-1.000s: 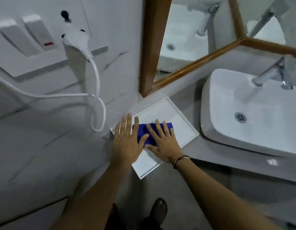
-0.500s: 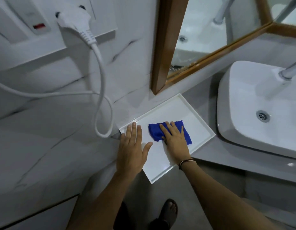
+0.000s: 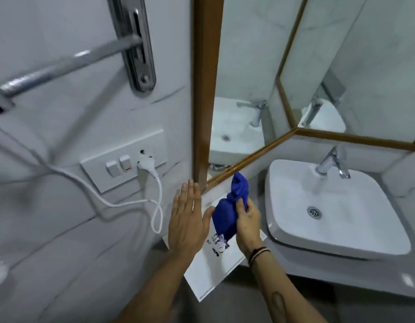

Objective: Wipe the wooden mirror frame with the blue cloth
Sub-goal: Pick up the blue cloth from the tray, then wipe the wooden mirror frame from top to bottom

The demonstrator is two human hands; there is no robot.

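While gripped: one blue cloth (image 3: 229,210).

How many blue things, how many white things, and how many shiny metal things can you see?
Blue: 1, the blue cloth in the right hand.
White: 4, the sink, tray, switch plate, plug with cord.
Shiny metal: 2, the tap and towel bar.
Total: 7.

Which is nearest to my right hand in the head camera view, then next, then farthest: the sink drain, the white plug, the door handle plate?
From the right hand:
1. Sink drain, to its right in the basin.
2. White plug, left on the wall.
3. Door handle plate, far upper left.
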